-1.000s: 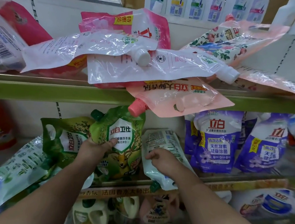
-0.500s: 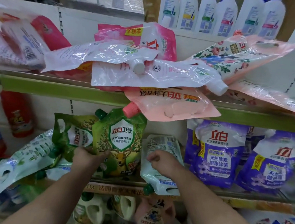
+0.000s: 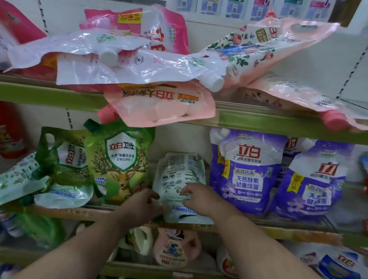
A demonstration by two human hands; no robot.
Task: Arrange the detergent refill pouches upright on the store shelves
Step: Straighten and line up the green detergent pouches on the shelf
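Across the upper half of the frame, a heap of pink and clear pouches [image 3: 140, 70] is seen lying flat on the top shelf [image 3: 268, 124]. Lower right, purple pouches [image 3: 245, 170] are stood upright. At centre, a pale pouch [image 3: 179, 174] is held on the middle shelf, gripped low by the left hand [image 3: 143, 204] and pinched by the right hand [image 3: 198, 197], beside the upright green pouch [image 3: 117, 160].

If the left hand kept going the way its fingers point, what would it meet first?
The left hand points right, already at the pale pouch. Going on, it would likely meet the right hand holding that pouch, though depth is unclear.
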